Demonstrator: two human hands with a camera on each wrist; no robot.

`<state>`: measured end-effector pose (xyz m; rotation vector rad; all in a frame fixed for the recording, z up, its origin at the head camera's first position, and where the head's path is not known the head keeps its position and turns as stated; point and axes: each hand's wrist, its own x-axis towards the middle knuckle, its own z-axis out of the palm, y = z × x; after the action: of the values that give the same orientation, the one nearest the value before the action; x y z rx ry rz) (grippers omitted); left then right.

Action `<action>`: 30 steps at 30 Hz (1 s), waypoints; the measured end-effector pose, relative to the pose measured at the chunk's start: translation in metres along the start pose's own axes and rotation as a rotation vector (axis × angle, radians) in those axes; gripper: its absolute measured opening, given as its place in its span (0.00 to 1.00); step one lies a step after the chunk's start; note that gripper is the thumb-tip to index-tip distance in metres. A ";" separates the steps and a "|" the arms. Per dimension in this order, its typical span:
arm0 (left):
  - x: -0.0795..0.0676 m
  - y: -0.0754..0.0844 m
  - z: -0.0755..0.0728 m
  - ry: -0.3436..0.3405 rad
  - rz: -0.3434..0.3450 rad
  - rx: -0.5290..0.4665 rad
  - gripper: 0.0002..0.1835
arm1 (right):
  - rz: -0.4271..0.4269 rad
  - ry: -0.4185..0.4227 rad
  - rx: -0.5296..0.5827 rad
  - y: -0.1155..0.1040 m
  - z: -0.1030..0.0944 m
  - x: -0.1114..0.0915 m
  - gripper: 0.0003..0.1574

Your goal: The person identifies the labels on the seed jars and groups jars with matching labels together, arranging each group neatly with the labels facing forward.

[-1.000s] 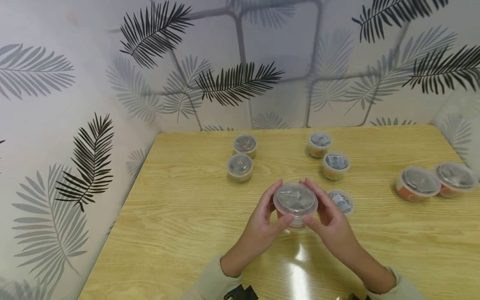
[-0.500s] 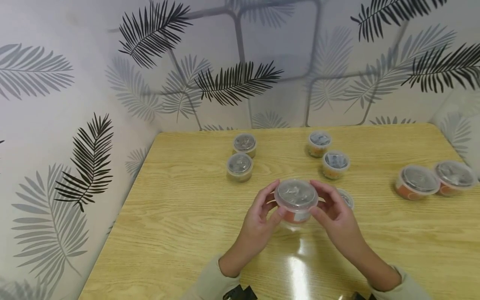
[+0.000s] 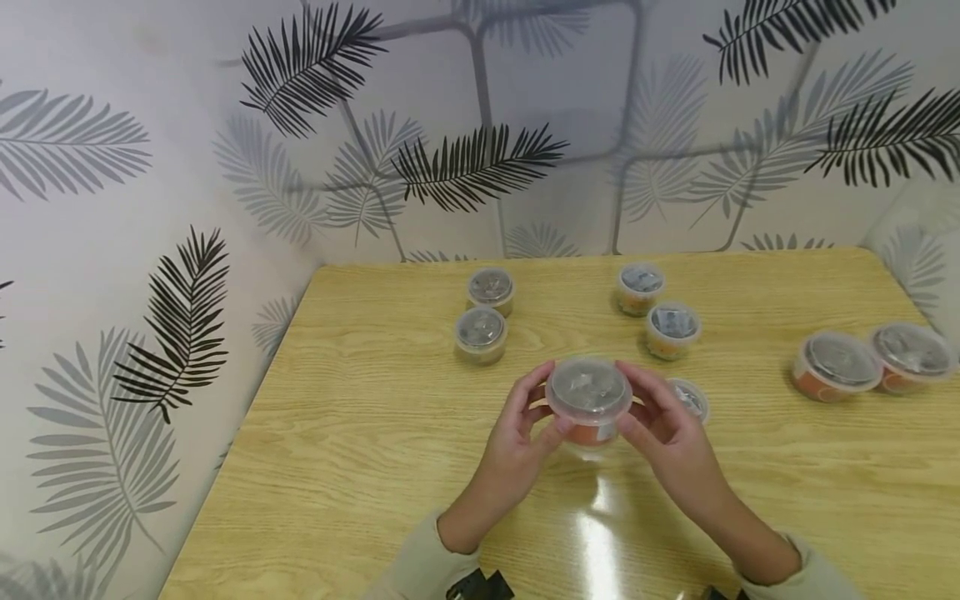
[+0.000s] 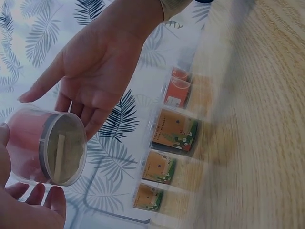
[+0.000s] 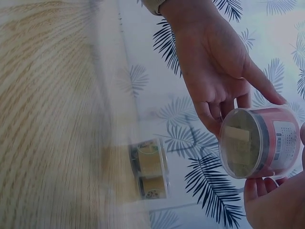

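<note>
You held a lidded tub (image 3: 588,398) above the tabletop (image 3: 360,442).
Your left hand (image 3: 517,437) and right hand (image 3: 678,450) gripped its opposite sides; two smaller tubs (image 3: 482,332) stood far left.

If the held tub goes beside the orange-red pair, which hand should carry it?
Likely the right hand: it grips the tub on the side nearer the pair; the left hand holds the far side.

A tub (image 3: 589,396) is between the hands (image 3: 516,437) (image 3: 673,437), other tubs (image 3: 481,333) behind it.
</note>
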<state>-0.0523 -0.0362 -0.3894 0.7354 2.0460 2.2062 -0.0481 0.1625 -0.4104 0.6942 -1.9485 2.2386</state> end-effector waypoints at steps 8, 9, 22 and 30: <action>0.000 -0.001 0.000 -0.067 -0.057 -0.007 0.43 | 0.011 -0.038 -0.032 0.002 0.002 -0.001 0.38; 0.000 -0.001 0.001 -0.073 -0.062 -0.009 0.45 | 0.017 -0.042 -0.036 0.002 0.003 -0.001 0.39; -0.001 -0.002 0.001 -0.074 -0.026 0.003 0.42 | 0.034 -0.039 -0.082 0.005 0.002 0.000 0.39; 0.002 -0.027 -0.003 -0.035 0.067 -0.040 0.30 | -0.011 0.035 -0.021 0.004 -0.002 0.003 0.32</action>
<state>-0.0627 -0.0352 -0.4146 0.8438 1.9831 2.2457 -0.0523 0.1633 -0.4130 0.6567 -1.9453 2.2052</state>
